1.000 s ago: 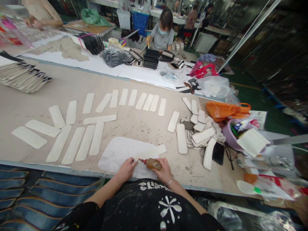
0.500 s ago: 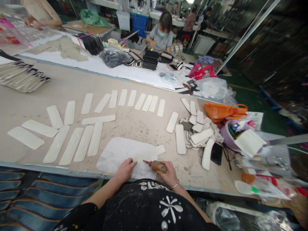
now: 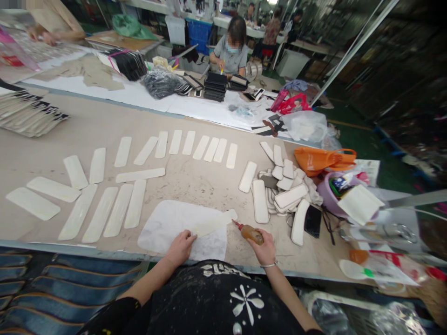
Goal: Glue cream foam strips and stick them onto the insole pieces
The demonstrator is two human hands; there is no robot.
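A cream strip with rounded ends (image 3: 216, 223) lies slantwise on a white paper sheet (image 3: 157, 228) in front of me. My left hand (image 3: 182, 245) pinches the strip's lower-left end between thumb and fingers. In my right hand (image 3: 264, 249) is an amber squeeze bottle (image 3: 252, 234) with a red nozzle. It is held tilted, its tip by the strip's far right end; whether it touches is too small to tell. Several similar cream strips (image 3: 101, 214) lie spread to the left and in a row farther back.
To the right are a pile of padded white pieces (image 3: 293, 197), a black phone (image 3: 313, 221), a purple basin (image 3: 326, 190) and an orange bag (image 3: 324, 160). Stacked pieces (image 3: 31, 114) lie far left. Across the table a co-worker (image 3: 230, 51) sits by black stacks.
My right hand and the bottle have moved right, taking the nozzle from near my left hand to the strip's far end. My left hand keeps its place at the near end.
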